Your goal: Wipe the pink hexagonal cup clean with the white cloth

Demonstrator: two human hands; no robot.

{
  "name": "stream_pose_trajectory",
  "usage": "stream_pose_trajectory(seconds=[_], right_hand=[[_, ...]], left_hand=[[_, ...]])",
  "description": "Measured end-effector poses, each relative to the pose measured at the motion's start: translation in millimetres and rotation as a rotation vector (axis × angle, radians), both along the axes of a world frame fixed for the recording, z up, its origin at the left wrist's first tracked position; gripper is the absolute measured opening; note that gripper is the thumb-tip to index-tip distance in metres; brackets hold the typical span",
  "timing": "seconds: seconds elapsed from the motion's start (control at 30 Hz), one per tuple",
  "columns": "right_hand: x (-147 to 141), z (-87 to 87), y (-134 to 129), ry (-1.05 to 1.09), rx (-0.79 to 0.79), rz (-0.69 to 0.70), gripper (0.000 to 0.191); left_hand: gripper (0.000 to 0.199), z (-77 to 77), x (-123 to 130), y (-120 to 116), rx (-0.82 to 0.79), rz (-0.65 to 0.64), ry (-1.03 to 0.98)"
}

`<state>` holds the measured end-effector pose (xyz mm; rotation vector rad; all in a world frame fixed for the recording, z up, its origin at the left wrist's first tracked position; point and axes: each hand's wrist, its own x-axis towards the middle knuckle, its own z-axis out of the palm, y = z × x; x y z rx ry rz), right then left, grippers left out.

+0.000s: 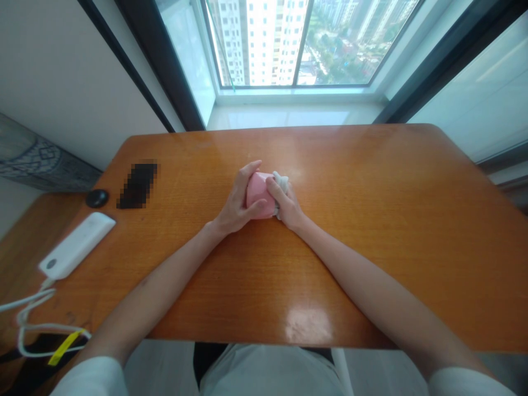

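Over the middle of the desk, my left hand (239, 204) is wrapped around a small pink block-shaped object (256, 190), thumb along its near side and fingers behind it. My right hand (287, 204) closes on the object's right side, its thumb lying on the pink surface. Between the right fingers and the pink object a bunched white thing (281, 180) sticks out at the top and a little below. Whether it is cloth or cord I cannot tell. Both hands cover much of the pink object.
Left on the wooden desk (371, 264) lie a white power-bank-like device (77, 245) with a white cable (39, 325), a round black disc (97, 198) and a pixelated dark object (138, 186). A yellow tag (66, 347) is by the cable. A window (297, 44) stands beyond.
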<state>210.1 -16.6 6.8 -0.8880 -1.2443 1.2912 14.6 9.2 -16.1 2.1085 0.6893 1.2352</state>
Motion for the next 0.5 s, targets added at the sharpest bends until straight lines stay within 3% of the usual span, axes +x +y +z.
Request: stream_pose_trajectory(seconds=[0.1, 0.17, 0.37, 0.5], right_hand=[[-0.7, 1.4, 0.2, 0.018, 0.02, -0.008, 0.062], [-1.6, 2.2, -0.1, 0.022, 0.019, -0.001, 0.062], [-4.4, 4.3, -0.6, 0.026, -0.007, 0.016, 0.067], [-6.1, 4.5, 1.4, 0.038, -0.016, 0.015, 0.073]], left_hand=[[0.132, -0.8, -7.5, 3.7, 0.123, -0.04, 0.101], [0.146, 0.6, -14.9, 7.3, 0.218, -0.046, 0.164], [0.138, 8.1, -31.8, 13.6, 0.381, -0.01, 0.358], [0.13, 7.7, -29.8, 12.0, 0.419, 0.035, 0.359]])
